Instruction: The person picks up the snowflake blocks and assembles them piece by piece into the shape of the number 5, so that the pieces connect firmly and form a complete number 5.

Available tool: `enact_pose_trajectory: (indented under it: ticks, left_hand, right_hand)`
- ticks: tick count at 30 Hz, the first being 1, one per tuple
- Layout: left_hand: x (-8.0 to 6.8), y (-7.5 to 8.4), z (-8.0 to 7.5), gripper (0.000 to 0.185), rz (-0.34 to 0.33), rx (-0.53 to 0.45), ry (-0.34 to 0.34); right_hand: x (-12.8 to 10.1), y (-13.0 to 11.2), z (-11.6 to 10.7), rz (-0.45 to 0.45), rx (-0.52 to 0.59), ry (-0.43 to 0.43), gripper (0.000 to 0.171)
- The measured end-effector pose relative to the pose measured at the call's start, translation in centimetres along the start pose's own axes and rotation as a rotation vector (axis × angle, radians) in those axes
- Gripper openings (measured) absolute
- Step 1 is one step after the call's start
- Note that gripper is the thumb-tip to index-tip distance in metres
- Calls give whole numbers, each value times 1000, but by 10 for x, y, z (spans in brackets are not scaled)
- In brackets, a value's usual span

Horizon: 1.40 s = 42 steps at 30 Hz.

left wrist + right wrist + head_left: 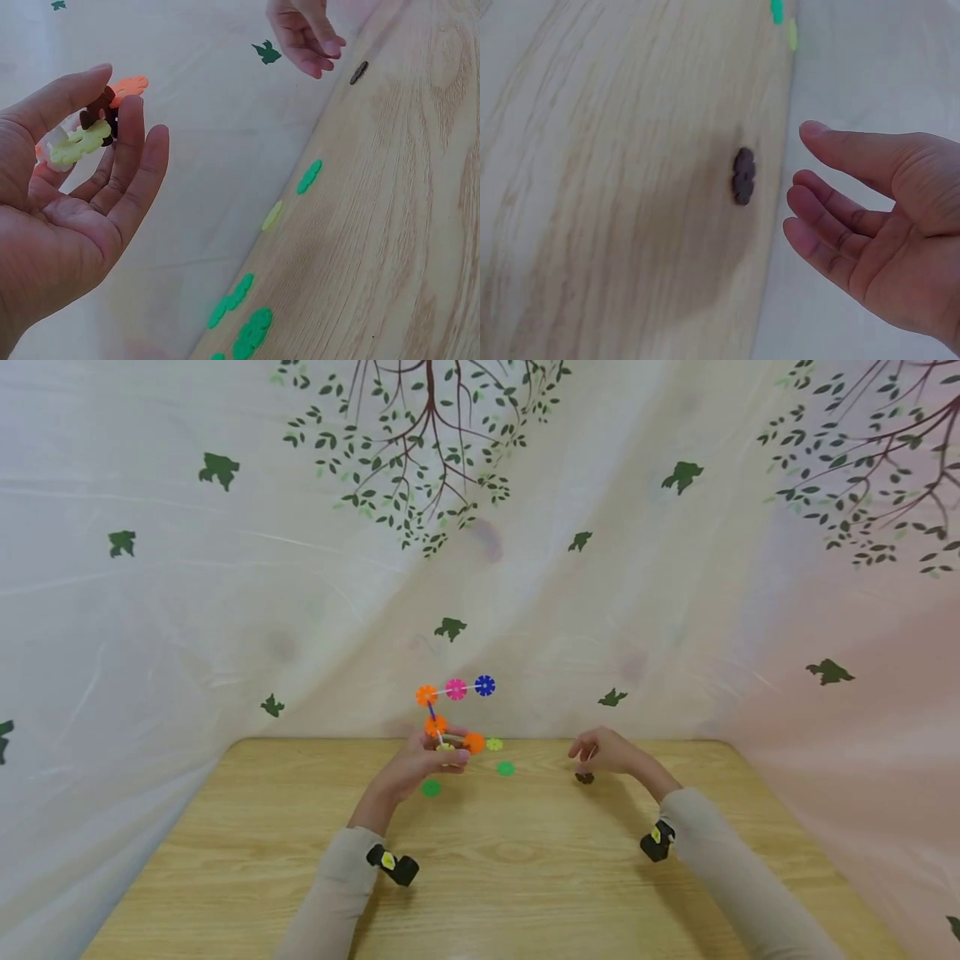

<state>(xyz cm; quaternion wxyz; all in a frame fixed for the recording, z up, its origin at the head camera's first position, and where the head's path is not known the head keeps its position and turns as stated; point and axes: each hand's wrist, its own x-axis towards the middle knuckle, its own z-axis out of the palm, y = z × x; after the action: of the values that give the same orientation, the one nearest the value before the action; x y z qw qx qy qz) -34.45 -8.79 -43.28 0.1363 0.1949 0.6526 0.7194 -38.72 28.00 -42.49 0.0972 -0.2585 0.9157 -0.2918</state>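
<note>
My left hand [408, 768] holds up a joined chain of notched plastic discs at the table's far side. Orange discs [427, 695] form its bend, and a pink disc [456, 689] and a blue disc [484, 685] make the top arm. In the left wrist view, a yellow disc [79, 145] and a brown disc [96, 112] of the chain sit between thumb and fingers. Above a loose dark brown disc [743, 177] hovers my right hand [892, 225], its fingers loosely bent and apart with nothing between them. That brown disc lies flat on the wood.
Loose green discs [431, 788] [252, 334] and a loose yellow disc [272, 215] lie along the far part of the wooden table [510, 877]. Behind the table's far edge hangs a pale curtain [525, 593] printed with branches and birds.
</note>
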Motion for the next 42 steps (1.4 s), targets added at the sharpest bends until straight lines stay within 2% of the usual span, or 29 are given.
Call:
enact_pose_trajectory:
  ticks: [4, 8, 16, 24, 37, 42]
  left_hand:
    - [0, 1, 0, 37, 6, -7, -5]
    - [0, 1, 0, 37, 20, -2, -16]
    - [-1, 3, 0, 36, 33, 0, -24]
    - [-2, 4, 1, 37, 22, -10, -13]
    - [-3, 4, -1, 37, 23, -24, 10]
    - [-3, 5, -2, 36, 27, -22, 11]
  right_hand:
    - [-4, 11, 4, 82, -17, -6, 24]
    - [-7, 15, 8, 117, -30, 3, 26]
    - [-9, 17, 13, 49, 22, 13, 28]
    - [-6, 23, 17, 95, 6, 68, 27]
    - [-5, 22, 23, 80, 76, 115, 26]
    - [-3, 16, 27, 37, 117, 115, 24]
